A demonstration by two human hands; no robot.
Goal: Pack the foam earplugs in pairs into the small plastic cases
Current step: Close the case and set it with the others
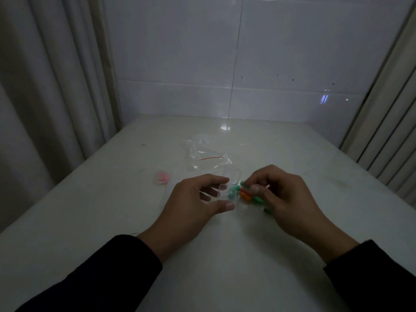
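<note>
My left hand (195, 199) grips a small clear plastic case (227, 191) between thumb and fingers, its lid standing open above. A teal earplug (231, 192) shows through the case. Just to the right lies a small pile of loose foam earplugs (246, 195) in orange, red and green. My right hand (283, 194) hovers over that pile with fingertips pinched on one earplug at its top edge. One green earplug (266, 210) peeks out under the right hand.
A closed clear case with pink earplugs (161, 177) sits to the left on the white table (112, 221). An empty clear zip bag (207, 157) with a red strip lies behind the hands. Curtains flank both sides; a tiled wall is behind.
</note>
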